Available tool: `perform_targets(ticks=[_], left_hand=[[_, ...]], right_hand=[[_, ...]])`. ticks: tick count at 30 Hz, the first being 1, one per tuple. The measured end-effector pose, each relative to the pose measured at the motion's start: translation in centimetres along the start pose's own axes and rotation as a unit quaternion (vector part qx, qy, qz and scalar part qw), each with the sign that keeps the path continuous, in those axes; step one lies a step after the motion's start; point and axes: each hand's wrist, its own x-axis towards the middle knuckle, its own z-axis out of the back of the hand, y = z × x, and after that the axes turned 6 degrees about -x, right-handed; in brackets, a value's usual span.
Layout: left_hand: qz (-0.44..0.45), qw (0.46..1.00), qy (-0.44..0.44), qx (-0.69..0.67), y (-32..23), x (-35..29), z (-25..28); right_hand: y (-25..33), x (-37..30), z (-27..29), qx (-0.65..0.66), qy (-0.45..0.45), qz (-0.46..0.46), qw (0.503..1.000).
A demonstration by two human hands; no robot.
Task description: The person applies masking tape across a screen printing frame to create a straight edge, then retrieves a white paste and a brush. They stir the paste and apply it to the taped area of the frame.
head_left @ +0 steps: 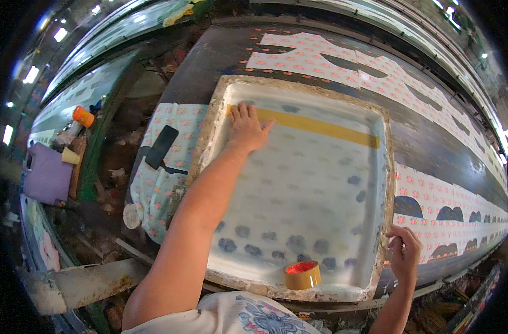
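A silk-screen printing frame (pixel 389 167) with a pale, translucent mesh lies flat before me. Across its far end runs a strip of brown tape (pixel 321 129). My left hand (pixel 247 129) lies flat on the strip's left end, fingers spread and nothing in them. Beside the frame's right rim is my right hand (pixel 405 251), its fingers bent inward close to the rim. Whether anything is between those fingers is hidden. A roll of brown tape (pixel 308 280) with a red core rests on the frame's near side. Dark blotches show through the mesh.
White floral-printed fabric (pixel 421 183) with dark cutouts is spread on the long dark table (pixel 204 53). Left of the frame, a black phone (pixel 161 147) lies on more floral cloth. Farther left are a purple container (pixel 48 173) and an orange jar (pixel 83 116).
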Motion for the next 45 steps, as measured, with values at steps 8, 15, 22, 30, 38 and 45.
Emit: perform_targets(ticks=[8, 15, 22, 30, 38, 45], left_hand=[[-0.017, 0.996, 0.068, 0.054, -0.6, -0.8, 1.9], [-0.181, 0.983, 0.011, -0.027, -0.8, -7.3, 5.5], [-0.153, 0.968, -0.161, -0.119, 7.1, -14.3, 12.5], [0.17, 0.952, -0.031, -0.254, 17.3, -19.0, 10.5], [0.202, 0.959, -0.004, -0.196, 15.8, -21.0, 11.4], [0.255, 0.864, -0.062, -0.43, 18.2, -21.4, 9.0]], right_hand=[[0.9, 0.1, 0.4, 0.017, 0.002, 0.022, 1.0], [0.2, -1.7, 0.4, 0.004, -0.005, -0.011, 1.0], [-3.0, -4.7, -0.4, -0.027, -0.077, -0.099, 0.992], [-7.5, -7.8, -5.1, 0.162, -0.111, -0.258, 0.946], [-7.5, -9.0, -5.6, 0.258, -0.058, -0.268, 0.926], [-6.8, -8.0, -6.8, 0.153, -0.072, -0.239, 0.956]])
